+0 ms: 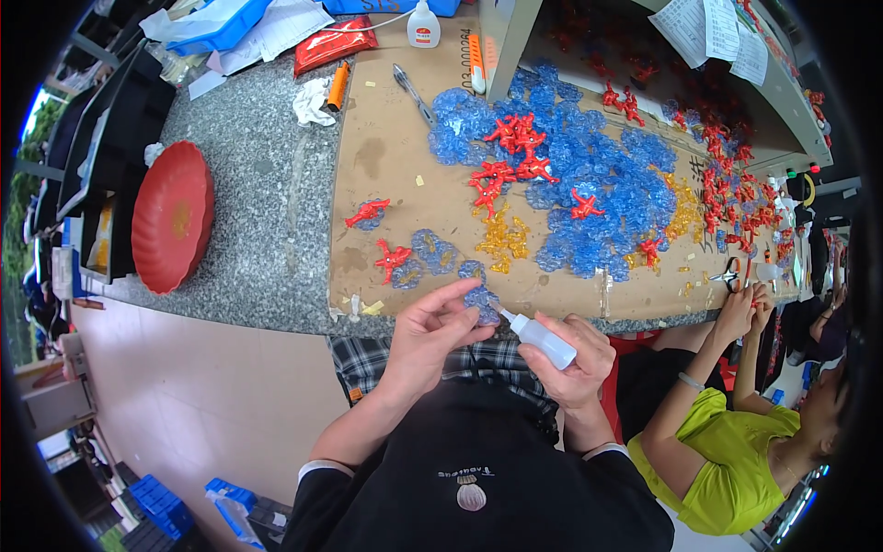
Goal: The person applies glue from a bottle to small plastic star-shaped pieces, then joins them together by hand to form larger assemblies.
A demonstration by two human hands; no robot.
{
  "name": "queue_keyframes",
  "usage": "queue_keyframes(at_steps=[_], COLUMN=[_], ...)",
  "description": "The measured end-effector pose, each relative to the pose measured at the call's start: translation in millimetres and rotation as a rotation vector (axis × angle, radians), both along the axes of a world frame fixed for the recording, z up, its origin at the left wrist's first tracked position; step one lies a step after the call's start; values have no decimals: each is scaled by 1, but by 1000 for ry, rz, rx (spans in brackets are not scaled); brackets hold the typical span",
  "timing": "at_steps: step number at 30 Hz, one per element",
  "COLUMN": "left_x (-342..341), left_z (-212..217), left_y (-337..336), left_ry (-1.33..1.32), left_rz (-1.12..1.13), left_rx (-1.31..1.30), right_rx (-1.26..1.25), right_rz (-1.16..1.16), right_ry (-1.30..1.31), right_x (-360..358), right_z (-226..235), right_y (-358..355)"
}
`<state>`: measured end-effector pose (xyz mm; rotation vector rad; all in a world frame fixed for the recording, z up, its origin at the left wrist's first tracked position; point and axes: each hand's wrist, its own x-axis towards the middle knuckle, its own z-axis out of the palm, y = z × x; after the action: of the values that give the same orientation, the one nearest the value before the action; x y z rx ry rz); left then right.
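Note:
My left hand [428,333] pinches a small clear blue plastic flower piece [482,301] between thumb and fingers, just off the table's near edge. My right hand [575,354] grips a small white squeeze bottle [543,339], tilted with its thin nozzle touching the blue piece. On the brown cardboard sheet [386,156] in front lie a big heap of blue plastic flowers [598,184], red star-shaped pieces [515,138] and some yellow ones [501,237].
A red round dish [172,216] rests on the grey speckled table [267,184] at left. A white glue bottle [423,26], an orange pen [338,85] and a red packet [333,43] lie at the back. To the right, a person in a yellow-green top [727,460] works with more red pieces.

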<state>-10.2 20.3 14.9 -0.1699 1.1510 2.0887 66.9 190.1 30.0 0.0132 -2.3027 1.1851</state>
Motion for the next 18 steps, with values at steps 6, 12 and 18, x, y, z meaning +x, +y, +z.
queue_keyframes(at_steps=[6,12,18], left_x=[-1,-2,-3], left_z=[-2,-1,-3], left_y=[-2,-2,-3], left_ry=[-3,-15,-11], left_rz=[7,14,22], left_rx=[-4,-21,-20], right_rx=[-1,-76,-385], right_rz=[13,-31,-169], right_ry=[-32,-113,-216], right_x=[1,4,3], right_z=[2,5,-7], right_y=[0,2,2])
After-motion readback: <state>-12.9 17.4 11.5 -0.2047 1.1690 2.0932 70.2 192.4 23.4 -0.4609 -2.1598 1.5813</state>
